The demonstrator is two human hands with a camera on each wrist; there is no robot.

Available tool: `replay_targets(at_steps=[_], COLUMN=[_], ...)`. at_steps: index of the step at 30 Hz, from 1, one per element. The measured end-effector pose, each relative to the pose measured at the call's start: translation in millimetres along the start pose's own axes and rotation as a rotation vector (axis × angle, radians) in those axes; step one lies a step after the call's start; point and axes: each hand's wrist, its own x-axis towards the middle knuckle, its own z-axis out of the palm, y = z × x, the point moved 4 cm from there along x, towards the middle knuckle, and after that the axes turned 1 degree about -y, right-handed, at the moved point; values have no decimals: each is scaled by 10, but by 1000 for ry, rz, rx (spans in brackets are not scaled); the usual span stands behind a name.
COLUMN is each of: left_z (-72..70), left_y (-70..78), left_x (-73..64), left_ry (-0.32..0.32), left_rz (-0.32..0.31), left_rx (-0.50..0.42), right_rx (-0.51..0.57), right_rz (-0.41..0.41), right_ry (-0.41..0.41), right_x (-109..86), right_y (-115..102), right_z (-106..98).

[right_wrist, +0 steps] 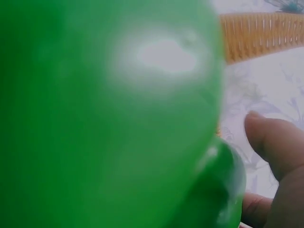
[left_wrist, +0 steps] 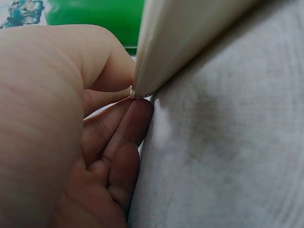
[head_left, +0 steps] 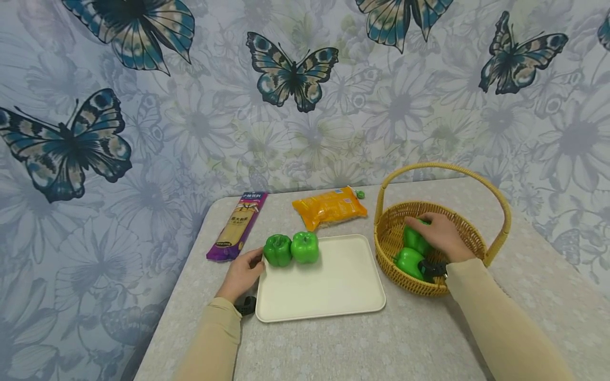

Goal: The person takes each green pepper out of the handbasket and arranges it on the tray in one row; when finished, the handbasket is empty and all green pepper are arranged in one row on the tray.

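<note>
My left hand [head_left: 243, 275] pinches the left rim of a cream rectangular tray [head_left: 324, 291], thumb above and fingers below, as the left wrist view shows. Two green bell peppers stand side by side at the tray's back left corner: a darker one [head_left: 278, 251] near my fingertips and a lighter one [head_left: 305, 247]. Inside a wicker basket [head_left: 405, 281], my right hand [head_left: 440, 235] lies over a dark green bell pepper [head_left: 414, 241]. In the right wrist view the thumb [right_wrist: 275, 142] stands apart from it. A brighter bell pepper [head_left: 409, 263] sits nearer, under my wrist.
The basket's tall hoop handle [head_left: 443, 165] arches over it. Behind the tray lie an orange packet [head_left: 331, 207] and a small green item [head_left: 360, 194]. A purple noodle packet [head_left: 238, 227] rests at the back left. A butterfly-patterned wall [head_left: 205, 132] borders the table.
</note>
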Motion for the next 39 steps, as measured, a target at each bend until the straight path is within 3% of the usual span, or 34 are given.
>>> replay_targets(at_steps=[11, 20, 31, 39], left_z=[4, -3, -8, -3], left_y=[-8, -3, 18, 31], left_x=[6, 9, 3, -7], left_ry=[2, 4, 1, 3], left_rz=[-7, 4, 10, 1], left_rx=[0, -9, 1, 9], right_rx=[96, 47, 42, 43], right_rz=[-1, -81, -146, -178], right_ry=[43, 144, 36, 19], right_x=[-12, -10, 37, 43], right_y=[-8, -49, -75, -63], right_z=[-10, -45, -7, 19])
